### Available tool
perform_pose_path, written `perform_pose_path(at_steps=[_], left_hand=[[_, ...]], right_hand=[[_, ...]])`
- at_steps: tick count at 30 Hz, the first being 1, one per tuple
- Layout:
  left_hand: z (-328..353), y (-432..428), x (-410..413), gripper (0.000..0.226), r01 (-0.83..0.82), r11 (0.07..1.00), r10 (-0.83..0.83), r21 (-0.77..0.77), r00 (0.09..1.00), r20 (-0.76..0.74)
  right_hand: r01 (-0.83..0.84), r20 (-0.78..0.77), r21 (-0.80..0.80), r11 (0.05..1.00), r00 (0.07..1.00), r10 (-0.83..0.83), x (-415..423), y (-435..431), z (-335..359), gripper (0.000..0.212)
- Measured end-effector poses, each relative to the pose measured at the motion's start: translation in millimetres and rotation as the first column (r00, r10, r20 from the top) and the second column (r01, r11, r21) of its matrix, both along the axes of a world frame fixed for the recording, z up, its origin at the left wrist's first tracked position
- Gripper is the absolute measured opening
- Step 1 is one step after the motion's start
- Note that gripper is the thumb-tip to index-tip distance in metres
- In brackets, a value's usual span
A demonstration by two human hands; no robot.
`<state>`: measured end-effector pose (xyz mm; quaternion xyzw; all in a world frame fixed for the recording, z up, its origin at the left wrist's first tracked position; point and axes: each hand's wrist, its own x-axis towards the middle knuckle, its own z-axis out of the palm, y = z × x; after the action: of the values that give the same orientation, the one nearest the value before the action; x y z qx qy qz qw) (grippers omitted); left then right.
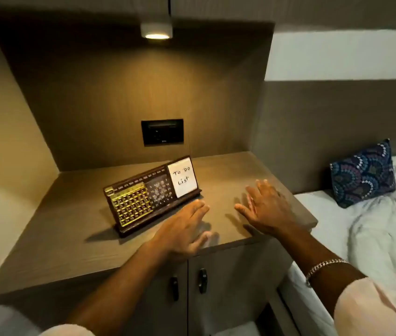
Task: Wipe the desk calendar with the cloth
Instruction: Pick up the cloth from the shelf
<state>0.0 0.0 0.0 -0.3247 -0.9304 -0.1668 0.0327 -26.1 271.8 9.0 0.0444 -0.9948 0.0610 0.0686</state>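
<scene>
Left hand (182,227): fingers spread flat, palm down, empty, over the front of the bedside cabinet top (54,229), fingertips just short of the desk calendar's base. Right hand (263,208): likewise splayed and empty, near the cabinet's right edge; bracelet (322,266) on the wrist. Desk calendar (151,195): dark frame, tilted back, standing mid-cabinet, white note (182,181) reading "To Do List" in its right panel. Patterned pillow (362,174): on the bed, well apart.

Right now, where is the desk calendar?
In the head view, the desk calendar stands on the bedside cabinet top, left of centre, below the wall socket panel, just beyond the left hand.
</scene>
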Motion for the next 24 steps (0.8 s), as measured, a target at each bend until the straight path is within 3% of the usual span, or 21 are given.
perform_pose_path(at_steps=[1,3,7,12,18,21,24], left_hand=[[-11.7,-1.0,-7.1,0.075,0.02,0.999,-0.018,-0.034,0.998,0.057],[-28.1,-4.2,-17.7,0.074,0.054,0.993,-0.046,-0.108,0.996,0.078],[-47.9,-2.8,-33.4,0.074,0.072,0.972,-0.063,-0.226,0.997,0.043],[-50.6,-0.8,-36.6,0.079,0.068,0.958,-0.069,-0.279,0.998,0.008],[-45.4,1.0,-35.5,0.077,0.062,0.949,-0.044,-0.309,0.997,0.067],[-25.2,-2.2,-26.7,0.075,0.071,0.973,-0.029,-0.217,0.981,0.19],[3.7,-19.7,-9.0,0.075,0.06,0.997,-0.053,-0.049,0.991,0.125]], right_hand=[[0.041,0.072,0.016,0.999,0.996,-0.042,-0.4,1.4,-9.9,0.089],[0.088,0.061,0.062,0.994,0.994,-0.092,-0.8,5.3,-32.2,0.091],[0.202,0.091,-0.036,0.979,0.976,-0.198,-6.9,8.6,-59.3,0.08],[0.196,0.101,-0.031,0.98,0.976,-0.192,-8.8,12.7,-58.9,0.066],[0.127,0.053,0.096,0.987,0.99,-0.132,-19.9,19.8,-46.7,0.055],[0.043,0.044,0.121,0.992,0.998,-0.049,-17.5,24.8,-33.4,0.055],[0.0,-0.061,0.044,0.999,0.998,0.003,-9.3,15.0,-18.4,0.047]])
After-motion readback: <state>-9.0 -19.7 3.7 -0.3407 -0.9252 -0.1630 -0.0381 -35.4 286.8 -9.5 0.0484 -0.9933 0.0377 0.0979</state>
